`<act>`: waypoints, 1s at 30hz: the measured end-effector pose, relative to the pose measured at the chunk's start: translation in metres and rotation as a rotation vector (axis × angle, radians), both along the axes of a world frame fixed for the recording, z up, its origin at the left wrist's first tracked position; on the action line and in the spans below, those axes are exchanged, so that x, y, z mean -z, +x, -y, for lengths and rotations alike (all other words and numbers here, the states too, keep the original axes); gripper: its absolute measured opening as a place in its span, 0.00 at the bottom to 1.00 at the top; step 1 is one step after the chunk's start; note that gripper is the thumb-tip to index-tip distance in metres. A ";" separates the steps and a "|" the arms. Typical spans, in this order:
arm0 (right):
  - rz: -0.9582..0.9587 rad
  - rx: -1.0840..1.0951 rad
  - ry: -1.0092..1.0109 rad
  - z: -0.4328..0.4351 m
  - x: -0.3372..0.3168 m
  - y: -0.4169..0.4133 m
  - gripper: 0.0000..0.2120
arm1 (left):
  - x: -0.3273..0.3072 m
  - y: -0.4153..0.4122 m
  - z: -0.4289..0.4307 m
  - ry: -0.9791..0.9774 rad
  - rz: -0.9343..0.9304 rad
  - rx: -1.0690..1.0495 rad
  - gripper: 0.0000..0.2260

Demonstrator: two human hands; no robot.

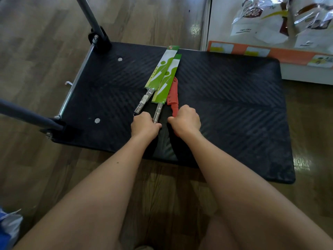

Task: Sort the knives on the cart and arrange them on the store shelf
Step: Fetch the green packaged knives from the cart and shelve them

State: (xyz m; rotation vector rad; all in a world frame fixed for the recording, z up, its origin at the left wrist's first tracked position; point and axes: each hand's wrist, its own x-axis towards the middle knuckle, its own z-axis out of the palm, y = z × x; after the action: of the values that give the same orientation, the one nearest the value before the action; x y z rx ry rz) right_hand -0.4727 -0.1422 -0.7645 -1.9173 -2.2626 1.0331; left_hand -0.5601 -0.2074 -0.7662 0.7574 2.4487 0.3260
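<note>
Wood-plank floor [45, 51] is running under everything; black flat cart [234, 114] w/ ribbed deck is sitting mid-view, its grey handle posts [90, 15] rising at L. Three knives are lying side by side on deck centre, tips pointing away from the person. L-most green-sleeved knife [160, 67] is lying free, steel handle end just by the knuckles; contact can't tell. Left hand [144, 126] is curling round the handle end of the 2nd green-sleeved knife [167, 82], thumb pinching it. Red knife [173, 98] in red sheath is lying just R of that; right hand [186, 121] is wrapping its handle, fingers closed. Store shelf [306, 74] w/ orange label strip is standing far R, bagged goods [261, 20] stacked on it.
</note>
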 end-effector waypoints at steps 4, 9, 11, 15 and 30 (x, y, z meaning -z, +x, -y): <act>0.011 -0.016 -0.040 -0.006 -0.010 0.025 0.12 | -0.008 0.008 -0.007 -0.018 0.130 -0.066 0.17; -0.082 0.104 -0.131 -0.024 -0.015 0.054 0.10 | -0.018 0.019 -0.020 0.055 0.243 -0.169 0.12; -0.164 0.159 -0.187 -0.031 -0.019 0.064 0.08 | -0.021 0.028 -0.027 0.091 0.264 -0.180 0.10; -0.339 0.303 -0.281 -0.043 -0.030 0.084 0.04 | -0.030 0.046 -0.043 0.169 0.289 -0.174 0.08; -0.590 0.376 -0.189 -0.075 -0.203 0.142 0.08 | -0.195 0.096 -0.073 0.503 0.479 -0.152 0.07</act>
State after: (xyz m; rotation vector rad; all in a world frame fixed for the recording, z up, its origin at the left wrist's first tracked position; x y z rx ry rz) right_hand -0.3307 -0.0673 -0.5611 -1.6897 -1.4740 1.5286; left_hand -0.4640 -0.1339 -0.5707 0.5983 1.9807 1.0777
